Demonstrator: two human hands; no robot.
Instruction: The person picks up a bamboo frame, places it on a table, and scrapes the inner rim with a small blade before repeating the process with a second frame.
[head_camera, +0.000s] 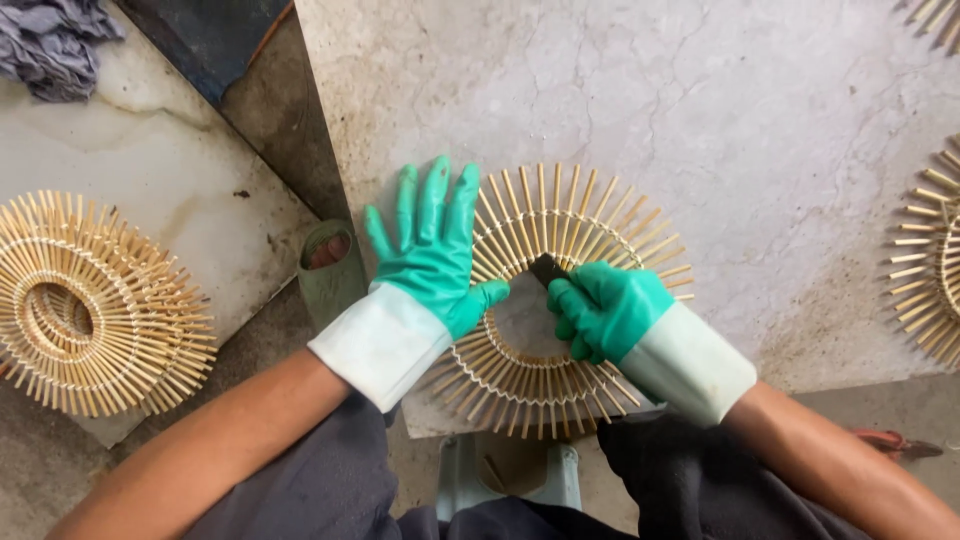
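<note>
Bamboo ring (560, 385), a flat sunburst of thin sticks bound around an open centre, lies on the near edge of a pale stone slab (760, 110), with both gloved hands on it. The left hand (435, 255), in a green glove with a white cuff, lies spread flat over the ring's 9 o'clock side, fingers stretched toward 12 o'clock and the thumb pointing across to the inner rim; it presses down and grips nothing. The right hand (605, 310), gloved the same way, is clenched around a small dark tool (548, 268), whose tip sticks out toward 11 o'clock and touches the ring's inner band just beside the left thumb. The ring's sticks fan out from under both hands, and the lowest ones overhang the slab's edge at 6 o'clock.

Farther out, at 9 o'clock, a stack of similar rings (95, 305) sits on a lower marble surface. Between that stack and the left hand stands a small green can (330, 265). At 3 o'clock, part of another ring (930, 250) lies at the slab's far right edge. A grey rag (50, 40) is bunched up at 10 o'clock. A pale green stool (510, 475) shows at 6 o'clock, between the person's knees.
</note>
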